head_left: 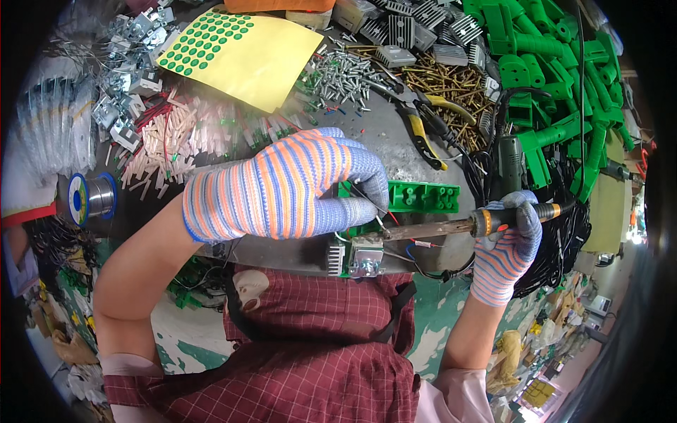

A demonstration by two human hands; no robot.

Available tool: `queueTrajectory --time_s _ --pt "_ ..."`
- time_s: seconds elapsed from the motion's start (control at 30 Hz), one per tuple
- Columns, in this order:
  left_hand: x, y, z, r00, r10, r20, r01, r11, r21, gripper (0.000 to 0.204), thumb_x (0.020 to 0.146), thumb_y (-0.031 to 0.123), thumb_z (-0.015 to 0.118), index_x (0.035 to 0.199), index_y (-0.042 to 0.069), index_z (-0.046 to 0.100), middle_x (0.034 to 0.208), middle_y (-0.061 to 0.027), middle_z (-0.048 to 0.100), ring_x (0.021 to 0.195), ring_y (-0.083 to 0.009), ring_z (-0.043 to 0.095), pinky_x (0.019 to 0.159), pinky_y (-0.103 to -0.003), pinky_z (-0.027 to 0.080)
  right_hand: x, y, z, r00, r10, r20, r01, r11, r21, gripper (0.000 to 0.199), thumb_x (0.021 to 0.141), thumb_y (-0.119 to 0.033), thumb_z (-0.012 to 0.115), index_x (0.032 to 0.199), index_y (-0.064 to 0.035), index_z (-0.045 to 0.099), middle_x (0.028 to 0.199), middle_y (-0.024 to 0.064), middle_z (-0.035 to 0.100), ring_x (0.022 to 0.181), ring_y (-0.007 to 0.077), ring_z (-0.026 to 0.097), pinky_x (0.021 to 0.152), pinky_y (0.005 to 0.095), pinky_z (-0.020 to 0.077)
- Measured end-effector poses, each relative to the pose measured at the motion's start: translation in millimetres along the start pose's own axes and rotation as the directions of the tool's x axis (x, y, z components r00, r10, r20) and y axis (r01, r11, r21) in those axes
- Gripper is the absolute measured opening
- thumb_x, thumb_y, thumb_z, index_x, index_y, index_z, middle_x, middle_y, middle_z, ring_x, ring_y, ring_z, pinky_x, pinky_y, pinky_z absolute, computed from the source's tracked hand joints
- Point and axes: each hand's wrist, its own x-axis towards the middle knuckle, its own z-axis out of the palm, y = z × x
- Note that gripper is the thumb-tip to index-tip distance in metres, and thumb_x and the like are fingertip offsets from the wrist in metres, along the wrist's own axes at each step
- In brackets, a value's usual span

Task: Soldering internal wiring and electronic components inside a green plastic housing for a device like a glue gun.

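My left hand (296,187), in a striped knit glove, pinches a thin wire (381,224) between thumb and fingers. My right hand (511,247), gloved alike, grips a soldering iron (431,230) by its black and orange handle. The iron's tip points left and meets or nearly meets the wire's end, just above a small silver metal part (367,258). That part sits at the near end of a green plastic housing (427,197), beside a finned heat sink (336,259). The left fingers cover part of the housing.
A yellow sheet with green round stickers (275,60), loose screws (342,77) and yellow-handled pliers (417,130) lie beyond my hands. Green plastic handles (543,63) are heaped at right, with black cables (557,247) below. A solder spool (93,197) stands at left.
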Motion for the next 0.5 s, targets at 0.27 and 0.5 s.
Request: queueTrajectory --time_s 0.27,0.5 --pt "1 -4 3 0.984 0.172 0.047 -0.178 0.957 0.229 0.011 0.085 0.02 0.065 0.09 0.011 0.068 0.088 -0.0052 0.064 0.087 -0.029 0.056 0.079 -0.041 0.045 0 -1 -5 1.0 0.0 0.01 0.0 1.0 0.014 0.017 0.094 -0.018 0.063 0.101 -0.0049 0.054 0.092 0.0064 0.06 0.077 0.0205 0.064 0.076 0.0355 0.0536" --pt "0 -2 9 0.983 0.179 0.026 -0.173 0.885 0.433 0.012 0.084 0.02 0.065 0.092 0.011 0.067 0.088 -0.0064 0.061 0.084 -0.0304 0.055 0.077 -0.043 0.045 -1 -7 3 0.997 -0.017 -0.072 0.018 1.0 0.014 0.022 0.085 -0.016 0.068 0.099 -0.0031 0.057 0.088 0.0087 0.06 0.075 0.0216 0.063 0.072 0.0342 0.0546"
